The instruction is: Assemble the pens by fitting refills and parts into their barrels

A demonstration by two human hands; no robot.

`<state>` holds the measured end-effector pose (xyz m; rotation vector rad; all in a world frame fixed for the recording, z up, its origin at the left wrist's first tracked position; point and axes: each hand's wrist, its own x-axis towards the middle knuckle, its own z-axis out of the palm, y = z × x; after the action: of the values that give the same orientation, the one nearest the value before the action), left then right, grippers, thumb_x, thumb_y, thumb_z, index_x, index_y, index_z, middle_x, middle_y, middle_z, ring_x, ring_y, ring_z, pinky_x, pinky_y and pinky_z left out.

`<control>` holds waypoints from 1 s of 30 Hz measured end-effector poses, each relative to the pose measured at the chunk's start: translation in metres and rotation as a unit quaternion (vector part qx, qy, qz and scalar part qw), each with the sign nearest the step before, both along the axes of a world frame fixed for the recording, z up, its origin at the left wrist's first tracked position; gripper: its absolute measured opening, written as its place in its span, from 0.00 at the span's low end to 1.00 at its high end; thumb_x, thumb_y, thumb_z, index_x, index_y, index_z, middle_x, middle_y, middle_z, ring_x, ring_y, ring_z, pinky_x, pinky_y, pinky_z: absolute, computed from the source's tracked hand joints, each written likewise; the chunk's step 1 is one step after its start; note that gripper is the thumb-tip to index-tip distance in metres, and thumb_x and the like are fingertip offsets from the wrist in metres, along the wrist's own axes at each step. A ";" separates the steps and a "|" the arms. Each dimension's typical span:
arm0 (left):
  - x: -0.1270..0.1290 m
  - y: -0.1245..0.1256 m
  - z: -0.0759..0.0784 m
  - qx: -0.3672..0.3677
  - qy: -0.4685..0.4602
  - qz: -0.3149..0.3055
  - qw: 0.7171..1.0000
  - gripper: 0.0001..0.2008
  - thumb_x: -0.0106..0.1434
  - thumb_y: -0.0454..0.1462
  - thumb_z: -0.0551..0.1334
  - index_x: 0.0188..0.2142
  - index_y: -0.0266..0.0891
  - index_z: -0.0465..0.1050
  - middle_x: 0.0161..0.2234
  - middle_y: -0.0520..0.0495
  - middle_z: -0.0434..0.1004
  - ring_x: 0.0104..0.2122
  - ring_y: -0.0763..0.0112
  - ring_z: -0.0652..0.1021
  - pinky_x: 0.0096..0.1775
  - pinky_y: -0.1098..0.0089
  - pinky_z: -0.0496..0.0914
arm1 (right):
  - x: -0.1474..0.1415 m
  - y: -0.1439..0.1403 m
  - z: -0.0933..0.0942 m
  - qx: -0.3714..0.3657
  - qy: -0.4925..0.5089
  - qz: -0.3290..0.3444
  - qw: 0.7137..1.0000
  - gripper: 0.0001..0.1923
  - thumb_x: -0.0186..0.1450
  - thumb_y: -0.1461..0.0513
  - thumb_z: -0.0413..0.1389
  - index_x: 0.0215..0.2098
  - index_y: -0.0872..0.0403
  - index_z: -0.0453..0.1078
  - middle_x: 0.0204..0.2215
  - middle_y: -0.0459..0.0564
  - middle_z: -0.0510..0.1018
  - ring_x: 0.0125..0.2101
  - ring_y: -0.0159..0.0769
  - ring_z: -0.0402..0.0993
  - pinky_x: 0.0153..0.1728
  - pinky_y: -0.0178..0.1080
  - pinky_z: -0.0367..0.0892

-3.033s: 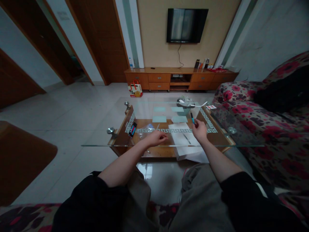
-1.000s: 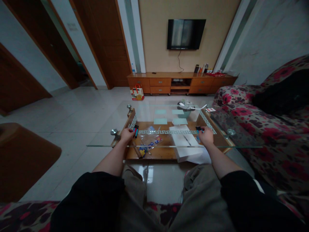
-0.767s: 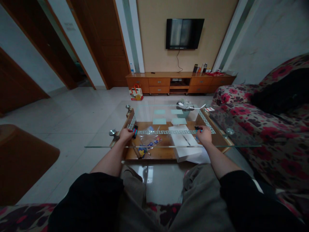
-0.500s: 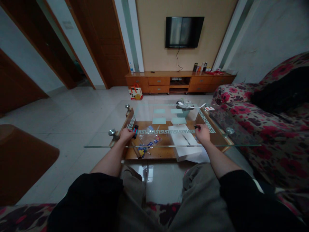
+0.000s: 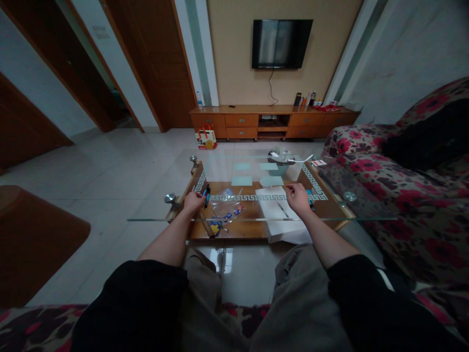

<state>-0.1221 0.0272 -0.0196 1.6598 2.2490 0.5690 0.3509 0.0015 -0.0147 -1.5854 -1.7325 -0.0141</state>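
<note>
I sit at a glass-topped coffee table [image 5: 154, 219] with a wooden shelf below. My left hand [image 5: 192, 202] rests at the table's left side, its fingers closed on the black and blue marker pens [image 5: 206, 191]. My right hand [image 5: 297, 199] hovers over a white sheet of paper [image 5: 273, 214], fingers loosely curled, with nothing visible in it. A blue pen [image 5: 310, 198] lies just to the right of that hand. A thin grey pen [image 5: 283, 210] lies on the paper.
A clear plastic bag with small coloured items [image 5: 227, 211] lies between my hands. A green basket [image 5: 281, 165] and a red-and-white card [image 5: 320, 162] sit at the far end. A floral sofa [image 5: 403, 195] stands on the right and a brown tabletop [image 5: 32, 239] on the left.
My left hand went from the plastic bag to the marker pens on the left. My right hand shifted left over the paper, and the blue pen now lies beside it.
</note>
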 end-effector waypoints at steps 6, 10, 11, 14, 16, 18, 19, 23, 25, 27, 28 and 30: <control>0.010 0.004 0.007 0.090 0.044 -0.038 0.994 0.10 0.60 0.41 0.59 0.36 0.38 0.73 0.34 0.43 0.78 0.37 0.62 0.77 0.37 0.69 0.67 | -0.004 -0.004 0.004 0.015 0.005 0.017 1.000 0.15 0.63 0.64 0.50 0.45 0.59 0.74 0.41 0.58 0.74 0.40 0.45 0.71 0.46 0.44 0.68; 0.033 0.000 0.015 0.152 0.017 -0.186 0.971 0.08 0.63 0.38 0.57 0.41 0.38 0.69 0.37 0.45 0.76 0.37 0.65 0.75 0.40 0.69 0.67 | -0.023 -0.009 0.013 0.002 0.010 0.066 0.998 0.15 0.65 0.62 0.50 0.47 0.58 0.73 0.41 0.57 0.75 0.36 0.41 0.72 0.44 0.42 0.68; 0.040 -0.001 0.016 0.151 0.008 -0.243 0.958 0.08 0.63 0.37 0.57 0.42 0.39 0.68 0.37 0.46 0.76 0.37 0.66 0.75 0.40 0.69 0.67 | -0.031 -0.010 0.017 -0.007 0.016 0.085 0.996 0.15 0.66 0.61 0.51 0.47 0.58 0.73 0.40 0.57 0.76 0.35 0.40 0.72 0.43 0.42 0.68; 0.062 -0.008 0.018 0.135 -0.007 -0.364 0.921 0.06 0.64 0.37 0.56 0.41 0.40 0.67 0.35 0.47 0.75 0.33 0.66 0.74 0.37 0.69 0.66 | -0.059 -0.014 0.024 -0.040 0.057 0.131 0.989 0.15 0.68 0.59 0.51 0.46 0.57 0.73 0.39 0.55 0.78 0.34 0.38 0.73 0.41 0.40 0.68; 0.076 -0.013 0.020 0.134 -0.008 -0.402 0.906 0.06 0.65 0.37 0.56 0.41 0.40 0.66 0.35 0.46 0.75 0.33 0.66 0.74 0.37 0.69 0.66 | -0.077 -0.016 0.024 -0.094 0.096 0.177 0.975 0.15 0.70 0.56 0.49 0.45 0.56 0.74 0.37 0.53 0.79 0.33 0.37 0.74 0.38 0.38 0.68; 0.087 -0.018 0.023 0.130 -0.002 -0.422 0.897 0.06 0.66 0.37 0.55 0.42 0.40 0.66 0.35 0.46 0.74 0.34 0.66 0.74 0.37 0.68 0.66 | -0.091 -0.016 0.019 -0.166 0.142 0.216 0.952 0.19 0.71 0.52 0.47 0.43 0.55 0.73 0.34 0.51 0.79 0.29 0.35 0.73 0.34 0.36 0.67; 0.091 -0.020 0.025 0.127 0.001 -0.426 0.896 0.06 0.67 0.38 0.55 0.42 0.41 0.66 0.35 0.46 0.74 0.34 0.66 0.74 0.37 0.68 0.66 | -0.097 -0.016 0.015 -0.198 0.163 0.225 0.940 0.20 0.72 0.51 0.46 0.42 0.55 0.73 0.33 0.51 0.78 0.27 0.34 0.73 0.31 0.36 0.67; 0.103 -0.027 0.034 0.146 0.022 -0.466 0.873 0.09 0.69 0.41 0.55 0.45 0.42 0.67 0.39 0.46 0.74 0.36 0.66 0.74 0.39 0.69 0.66 | -0.109 -0.012 0.005 -0.252 0.212 0.237 0.914 0.23 0.71 0.48 0.46 0.36 0.56 0.72 0.28 0.49 0.76 0.23 0.31 0.69 0.27 0.34 0.64; 0.107 -0.029 0.038 0.155 0.038 -0.483 0.861 0.10 0.70 0.42 0.53 0.43 0.41 0.69 0.39 0.46 0.74 0.37 0.66 0.74 0.39 0.69 0.66 | -0.111 -0.012 0.006 -0.277 0.252 0.244 0.894 0.23 0.70 0.47 0.47 0.33 0.57 0.71 0.25 0.48 0.75 0.22 0.31 0.68 0.25 0.33 0.62; 0.110 -0.029 0.040 0.152 0.052 -0.492 0.856 0.11 0.71 0.43 0.53 0.41 0.41 0.70 0.39 0.46 0.73 0.37 0.67 0.74 0.39 0.70 0.66 | -0.111 -0.012 0.010 -0.313 0.299 0.239 0.869 0.23 0.68 0.46 0.49 0.30 0.57 0.69 0.23 0.48 0.73 0.21 0.30 0.66 0.23 0.33 0.60; 0.111 -0.029 0.040 0.149 0.059 -0.492 0.855 0.12 0.71 0.44 0.52 0.41 0.41 0.71 0.39 0.46 0.73 0.37 0.67 0.74 0.39 0.70 0.66 | -0.111 -0.013 0.013 -0.331 0.316 0.234 0.858 0.24 0.68 0.46 0.50 0.29 0.57 0.69 0.22 0.48 0.73 0.20 0.29 0.65 0.22 0.32 0.59; 0.114 -0.029 0.039 0.145 0.073 -0.486 0.859 0.13 0.72 0.45 0.52 0.43 0.41 0.71 0.39 0.46 0.74 0.38 0.67 0.74 0.39 0.70 0.66 | -0.110 -0.016 0.016 -0.364 0.329 0.224 0.842 0.25 0.67 0.44 0.51 0.27 0.56 0.68 0.20 0.47 0.71 0.19 0.28 0.63 0.20 0.32 0.57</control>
<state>-0.0084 -0.0015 0.0196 2.7192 1.1129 0.5112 0.2410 -0.0142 0.0014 -1.3501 -1.5414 1.4003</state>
